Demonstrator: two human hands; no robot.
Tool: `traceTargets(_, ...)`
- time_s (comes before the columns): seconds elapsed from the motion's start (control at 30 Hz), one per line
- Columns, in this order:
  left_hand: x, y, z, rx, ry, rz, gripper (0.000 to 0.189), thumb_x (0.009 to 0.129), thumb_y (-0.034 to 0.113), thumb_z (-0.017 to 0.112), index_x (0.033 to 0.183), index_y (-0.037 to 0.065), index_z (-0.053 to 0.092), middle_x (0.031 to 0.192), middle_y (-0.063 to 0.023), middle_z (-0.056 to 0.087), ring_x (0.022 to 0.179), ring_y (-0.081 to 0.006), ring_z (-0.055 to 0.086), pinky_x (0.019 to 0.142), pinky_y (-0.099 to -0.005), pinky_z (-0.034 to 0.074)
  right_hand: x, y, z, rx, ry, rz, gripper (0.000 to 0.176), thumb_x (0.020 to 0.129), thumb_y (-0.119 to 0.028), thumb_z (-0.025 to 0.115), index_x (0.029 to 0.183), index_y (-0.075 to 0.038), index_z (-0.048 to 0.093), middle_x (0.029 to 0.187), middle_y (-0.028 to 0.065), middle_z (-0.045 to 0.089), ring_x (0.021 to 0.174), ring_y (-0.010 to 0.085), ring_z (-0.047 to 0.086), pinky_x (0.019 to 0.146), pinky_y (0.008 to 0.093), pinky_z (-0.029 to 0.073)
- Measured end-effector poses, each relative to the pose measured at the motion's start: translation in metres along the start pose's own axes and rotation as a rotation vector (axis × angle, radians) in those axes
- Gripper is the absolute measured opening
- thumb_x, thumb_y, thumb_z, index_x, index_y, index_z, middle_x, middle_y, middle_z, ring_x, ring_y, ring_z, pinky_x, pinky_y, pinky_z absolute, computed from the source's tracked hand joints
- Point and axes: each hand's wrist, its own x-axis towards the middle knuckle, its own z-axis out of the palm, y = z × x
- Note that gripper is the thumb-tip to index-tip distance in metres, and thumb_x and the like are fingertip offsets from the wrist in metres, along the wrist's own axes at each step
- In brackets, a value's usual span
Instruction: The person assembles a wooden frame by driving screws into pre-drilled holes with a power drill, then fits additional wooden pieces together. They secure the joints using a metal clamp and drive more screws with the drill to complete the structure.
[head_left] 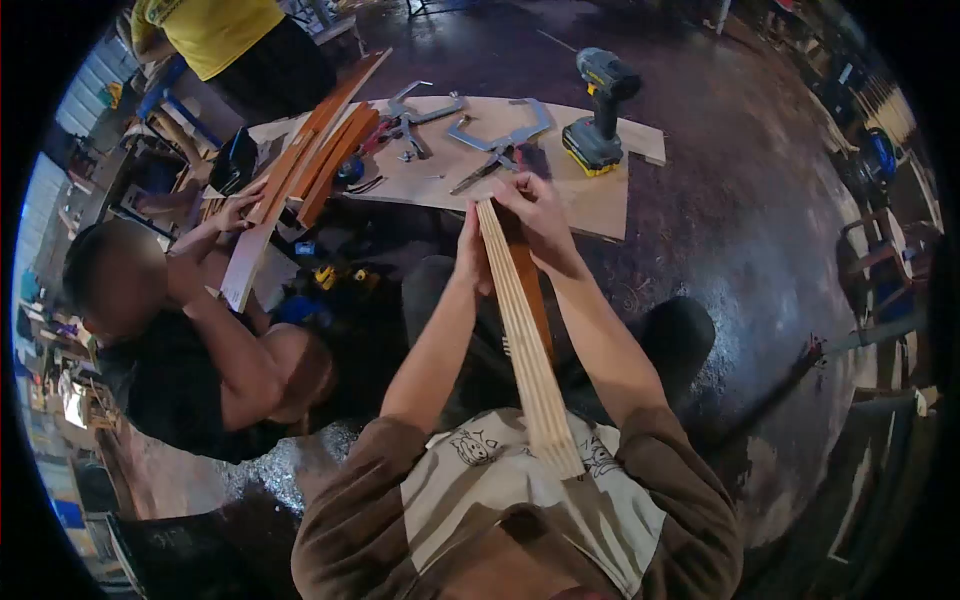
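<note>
Wood strips (pixel 525 350): a bundle of thin pale strips is standing on edge above the lap, running from the person's chest out to both hands.
Left hand (pixel 468 252): it is pressing on the bundle's left face near the far end, with the fingers closed flat against the wood.
Right hand (pixel 540 215): it is wrapping the far end from the right, fingers curled tight on the strips. The squeeze from both sides is probably keeping the edges flush.
Brown piece (pixel 530 285): a darker length of wood is showing along the bundle's right side, touching it.
Plywood sheet (pixel 590 200): it is lying on the floor just beyond the hands, apparently serving as a work surface.
Clamps (pixel 500 135): two metal ones are lying on the sheet.
Drill (pixel 598 110): it is standing upright on its battery, near the clamps.
Co-worker's hand (pixel 235 212): at the left, it is steadying some leaning reddish boards (pixel 310 150).
Writing: none is reading clearly, either on the drill or in the shirt's drawn print.
</note>
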Motion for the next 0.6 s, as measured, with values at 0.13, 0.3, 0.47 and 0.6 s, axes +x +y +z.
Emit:
traceTargets(0.13,-0.027,-0.039,0.06,0.393,0.49,0.129,0.085,0.092,0.08,0.032,0.138,0.012,0.054,0.127,-0.0103,0.063,0.114,-0.0288,0.061,0.097,-0.046,0.051,-0.025,-0.005,-0.015,-0.246,0.038,-0.027,0.026,0.09,-0.023,0.075,0.096,0.001,0.066,0.086,0.0047,0.067,0.078,0.0104,0.062,0.072,0.0259,0.05)
traceTargets(0.3,-0.053,-0.049,0.02,0.245,0.428,0.12,0.086,0.091,0.078,0.037,0.138,0.008,0.051,0.13,-0.0134,0.059,0.105,-0.0309,0.064,0.083,-0.0447,0.056,-0.024,-0.025,-0.029,-0.922,-0.094,-0.437,0.023,0.085,-0.021,0.077,0.094,-0.001,0.075,0.085,0.0056,0.073,0.082,0.0115,0.066,0.075,0.0284,0.051)
traceTargets(0.47,-0.056,-0.025,-0.013,0.157,0.31,0.387,0.087,0.09,0.078,0.042,0.126,-0.001,0.052,0.105,-0.0129,0.06,0.088,-0.0254,0.062,0.079,-0.0376,0.053,0.057,-0.028,-0.097,-0.543,0.636,-0.388,0.019,0.081,-0.017,0.078,0.092,-0.003,0.073,0.078,0.0068,0.071,0.068,0.0149,0.066,0.066,0.0302,0.052)
traceTargets(0.6,-0.058,0.014,-0.024,0.112,0.109,0.459,0.084,0.092,0.077,0.041,0.123,-0.001,0.054,0.102,-0.0152,0.059,0.088,-0.0289,0.059,0.078,-0.0411,0.048,0.097,0.0,-0.091,-0.78,0.388,-0.413,0.015,0.081,-0.013,0.076,0.09,-0.002,0.071,0.079,0.0078,0.072,0.068,0.0152,0.066,0.066,0.0298,0.052)
